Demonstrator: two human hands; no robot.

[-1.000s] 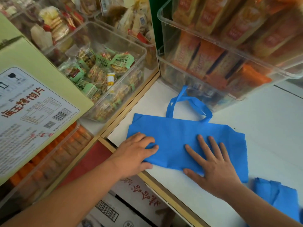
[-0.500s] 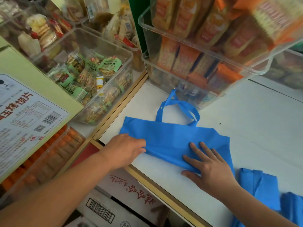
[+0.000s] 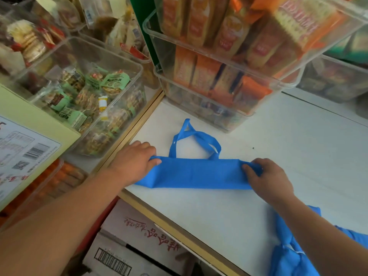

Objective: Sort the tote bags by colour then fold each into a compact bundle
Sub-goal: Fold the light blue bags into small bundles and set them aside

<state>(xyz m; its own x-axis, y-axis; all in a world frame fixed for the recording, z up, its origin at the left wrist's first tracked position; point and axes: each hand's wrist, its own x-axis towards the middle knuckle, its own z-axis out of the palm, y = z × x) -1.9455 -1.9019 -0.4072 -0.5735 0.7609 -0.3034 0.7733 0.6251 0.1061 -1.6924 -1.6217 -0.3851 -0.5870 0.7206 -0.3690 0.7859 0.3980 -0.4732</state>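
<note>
The blue tote bag (image 3: 199,172) is lying as a long flat strip near the front edge of the white counter (image 3: 219,212), with its handles (image 3: 197,136) sticking out toward the back. I'm pinching one end with my left hand (image 3: 133,164), fingers curled over the fabric, and my right hand (image 3: 268,178) is gripping the other end. Clear bins (image 3: 229,76) of snack packs are crowding the back. More blue fabric (image 3: 288,255) is sitting bottom right, half hidden under my forearm and cut off.

A snack shop: clear bins (image 3: 111,51) of packaged snacks (image 3: 207,74) (orange and green) crowd the counter (image 3: 298,156) above barcoded cartons (image 3: 139,246).
</note>
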